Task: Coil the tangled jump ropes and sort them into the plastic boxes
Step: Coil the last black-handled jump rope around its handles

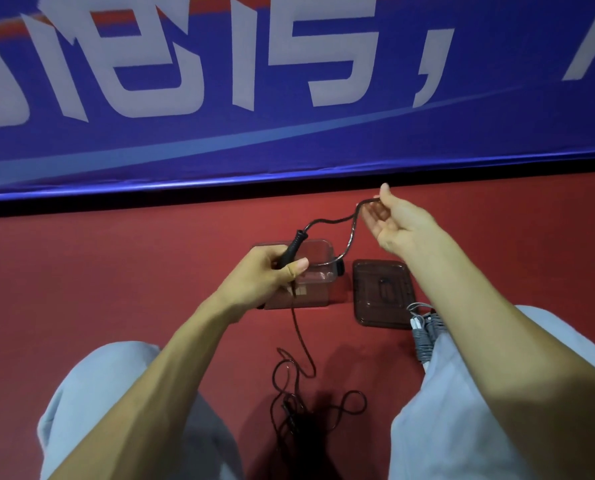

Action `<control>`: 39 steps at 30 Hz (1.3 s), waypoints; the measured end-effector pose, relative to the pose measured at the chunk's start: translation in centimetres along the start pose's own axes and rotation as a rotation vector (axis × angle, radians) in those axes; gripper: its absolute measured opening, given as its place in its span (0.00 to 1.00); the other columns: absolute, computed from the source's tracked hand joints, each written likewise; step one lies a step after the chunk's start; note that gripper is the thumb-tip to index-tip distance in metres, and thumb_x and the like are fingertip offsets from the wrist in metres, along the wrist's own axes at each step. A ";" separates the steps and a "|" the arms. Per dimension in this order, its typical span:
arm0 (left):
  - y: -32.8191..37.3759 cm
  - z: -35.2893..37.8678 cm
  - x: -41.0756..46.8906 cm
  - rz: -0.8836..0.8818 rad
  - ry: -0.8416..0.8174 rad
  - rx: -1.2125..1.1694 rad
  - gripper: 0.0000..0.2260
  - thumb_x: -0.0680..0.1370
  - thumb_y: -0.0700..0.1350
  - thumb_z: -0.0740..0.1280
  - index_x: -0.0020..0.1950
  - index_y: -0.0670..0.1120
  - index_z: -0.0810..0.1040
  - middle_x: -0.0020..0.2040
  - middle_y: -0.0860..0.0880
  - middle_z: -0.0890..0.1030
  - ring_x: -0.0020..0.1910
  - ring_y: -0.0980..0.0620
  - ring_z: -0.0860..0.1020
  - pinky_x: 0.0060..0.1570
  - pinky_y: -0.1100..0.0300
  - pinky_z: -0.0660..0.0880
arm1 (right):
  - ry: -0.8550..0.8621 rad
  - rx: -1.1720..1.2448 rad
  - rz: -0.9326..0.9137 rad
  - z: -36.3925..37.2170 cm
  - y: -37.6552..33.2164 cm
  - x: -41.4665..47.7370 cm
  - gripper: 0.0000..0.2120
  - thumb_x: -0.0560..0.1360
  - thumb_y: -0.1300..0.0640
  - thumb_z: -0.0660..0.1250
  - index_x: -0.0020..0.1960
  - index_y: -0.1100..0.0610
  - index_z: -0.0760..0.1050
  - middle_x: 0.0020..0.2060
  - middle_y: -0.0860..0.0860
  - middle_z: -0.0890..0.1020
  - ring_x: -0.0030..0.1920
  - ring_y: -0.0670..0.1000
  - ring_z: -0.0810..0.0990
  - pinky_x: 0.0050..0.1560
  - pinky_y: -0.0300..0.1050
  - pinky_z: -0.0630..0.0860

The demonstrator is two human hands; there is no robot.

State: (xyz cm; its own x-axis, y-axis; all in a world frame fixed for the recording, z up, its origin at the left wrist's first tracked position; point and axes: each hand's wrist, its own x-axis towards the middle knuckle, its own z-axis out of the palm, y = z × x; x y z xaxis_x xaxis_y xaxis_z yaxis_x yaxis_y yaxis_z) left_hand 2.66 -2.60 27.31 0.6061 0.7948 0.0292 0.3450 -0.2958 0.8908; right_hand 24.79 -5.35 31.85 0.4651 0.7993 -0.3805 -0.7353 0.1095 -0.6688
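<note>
Your left grip clasps the black jump rope by its handle over the plastic box. Your right grip pinches its cord. The rest lies tangled on the floor between your knees.

Red floor under me. Out front sits the tinted plastic box, open on top. Just to its right, a brown lid lies flat, apart from it. A bundled grey jump rope rests at the lid's near right corner. Closest to me, the black jump rope sprawls in tangled loops.
</note>
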 end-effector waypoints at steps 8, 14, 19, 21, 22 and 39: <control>-1.3 -0.5 0.8 -0.122 0.306 0.129 0.20 0.76 0.55 0.69 0.39 0.38 0.75 0.38 0.35 0.81 0.38 0.36 0.83 0.43 0.40 0.81 | -0.102 -0.036 -0.032 0.5 0.2 -0.5 0.04 0.78 0.71 0.60 0.49 0.70 0.73 0.45 0.64 0.79 0.45 0.60 0.82 0.44 0.53 0.82; 0.5 -0.1 0.6 -0.151 0.374 -0.508 0.09 0.82 0.43 0.64 0.45 0.39 0.73 0.34 0.42 0.81 0.33 0.44 0.84 0.32 0.57 0.81 | -0.226 -0.650 -0.201 0.5 1.9 -1.2 0.06 0.79 0.66 0.62 0.51 0.64 0.78 0.46 0.58 0.81 0.41 0.54 0.82 0.43 0.47 0.83; 1.4 -0.1 0.6 -0.131 0.411 -0.796 0.09 0.82 0.43 0.63 0.44 0.40 0.71 0.36 0.42 0.81 0.34 0.46 0.84 0.37 0.59 0.82 | -0.526 -1.212 -0.238 0.7 4.8 -1.7 0.07 0.79 0.63 0.63 0.54 0.60 0.78 0.44 0.54 0.82 0.41 0.48 0.80 0.45 0.43 0.81; 1.6 -0.3 0.5 -0.114 0.419 -0.869 0.09 0.82 0.44 0.62 0.46 0.39 0.72 0.38 0.41 0.81 0.35 0.47 0.84 0.40 0.58 0.83 | -0.692 -1.359 -0.196 0.5 6.0 -1.6 0.08 0.79 0.63 0.64 0.57 0.57 0.77 0.48 0.54 0.81 0.46 0.47 0.79 0.51 0.46 0.79; 1.5 -0.4 0.5 -0.105 0.423 -0.902 0.09 0.82 0.44 0.63 0.47 0.38 0.72 0.39 0.41 0.81 0.37 0.46 0.84 0.41 0.57 0.82 | -0.764 -1.425 -0.179 0.4 6.5 -1.6 0.08 0.78 0.62 0.65 0.57 0.55 0.76 0.49 0.54 0.81 0.46 0.48 0.78 0.53 0.49 0.79; 0.5 0.2 0.3 -0.016 0.216 -0.170 0.08 0.82 0.46 0.62 0.54 0.45 0.80 0.39 0.57 0.81 0.38 0.60 0.78 0.46 0.60 0.74 | -0.438 -0.757 -0.282 1.5 3.3 -3.2 0.07 0.80 0.68 0.58 0.55 0.64 0.74 0.41 0.58 0.80 0.36 0.52 0.81 0.34 0.48 0.82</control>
State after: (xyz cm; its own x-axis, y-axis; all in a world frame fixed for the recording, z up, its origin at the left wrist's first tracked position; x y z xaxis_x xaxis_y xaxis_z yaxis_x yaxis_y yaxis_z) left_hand 3.18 -2.65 27.67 0.4287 0.8985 0.0941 0.2168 -0.2034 0.9548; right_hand 20.09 -6.65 31.83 0.2362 0.9711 0.0329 -0.0319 0.0416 -0.9986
